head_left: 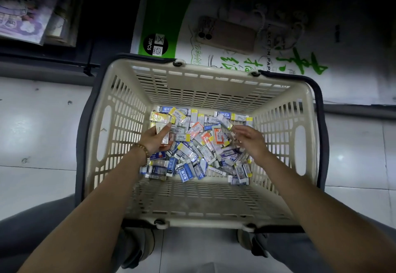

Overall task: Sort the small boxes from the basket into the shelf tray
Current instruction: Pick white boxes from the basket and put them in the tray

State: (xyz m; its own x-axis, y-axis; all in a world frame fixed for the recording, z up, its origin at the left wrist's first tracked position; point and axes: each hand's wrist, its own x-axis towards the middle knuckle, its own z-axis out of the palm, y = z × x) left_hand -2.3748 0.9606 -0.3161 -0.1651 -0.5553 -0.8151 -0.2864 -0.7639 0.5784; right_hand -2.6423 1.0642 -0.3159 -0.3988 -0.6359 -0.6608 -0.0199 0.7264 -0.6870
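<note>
A cream plastic basket with dark handles stands on the floor between my knees. Its bottom is covered with several small boxes in blue, white, yellow and orange wrappers. My left hand, with a bead bracelet on the wrist, reaches into the left side and holds a stack of white boxes between thumb and fingers. My right hand hovers over the right side with fingers loosely spread, its fingertips by an orange box. No shelf tray is in view.
A large white and green paper pack lies beyond the basket, with a phone on it. Dark shelving with printed goods fills the upper left. Pale floor tiles lie on both sides. My shoes sit below the basket.
</note>
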